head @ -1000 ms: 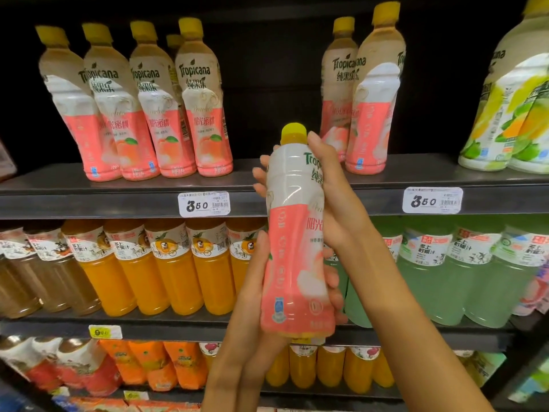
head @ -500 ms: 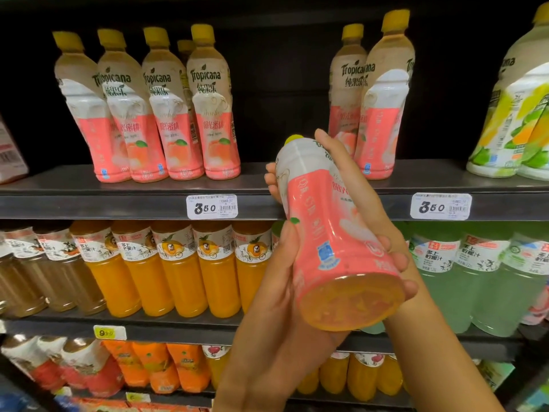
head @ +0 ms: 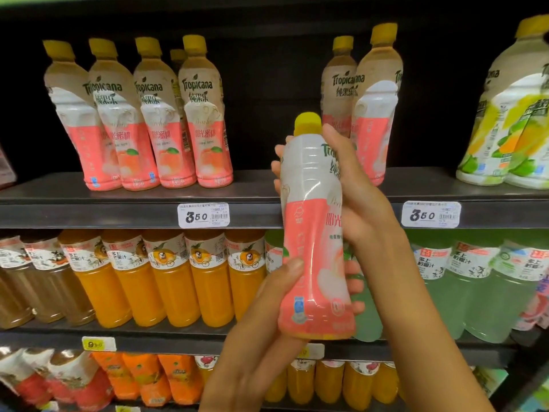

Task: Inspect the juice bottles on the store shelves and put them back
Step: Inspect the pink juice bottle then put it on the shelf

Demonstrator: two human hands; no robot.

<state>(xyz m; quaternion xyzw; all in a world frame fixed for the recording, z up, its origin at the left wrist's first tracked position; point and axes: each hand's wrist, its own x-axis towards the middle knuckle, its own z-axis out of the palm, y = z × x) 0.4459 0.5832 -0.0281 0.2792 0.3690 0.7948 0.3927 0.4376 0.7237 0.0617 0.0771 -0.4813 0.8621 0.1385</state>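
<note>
Both hands on one peach bottle point(head: 315, 233), held upright in front of the shelves, cap at 12 o'clock, well off the top shelf point(head: 118, 200). Right hand point(head: 365, 209) wraps the upper half from the 3 o'clock side, fingertips showing round the far edge. Left hand point(head: 267, 316) takes the lower half from 7 o'clock, thumb across the pink label, fingers behind. So each grip is closed around the bottle; neither is free. Label side faces the person; reads as mid-inspection, not yet put back. Top shelf: a row of four or five matching bottles point(head: 166, 126) at 10 o'clock, two more point(head: 371, 114) at 1 o'clock, and a dark gap point(head: 276, 114) between them directly behind the held one, likely its slot. Judgement: this bottle is partway through, with the return to the gap left. The others stand in place; cannot tell which have been checked. Orange bottles point(head: 178, 281) and green ones point(head: 463, 286) fill the shelf below.
</note>
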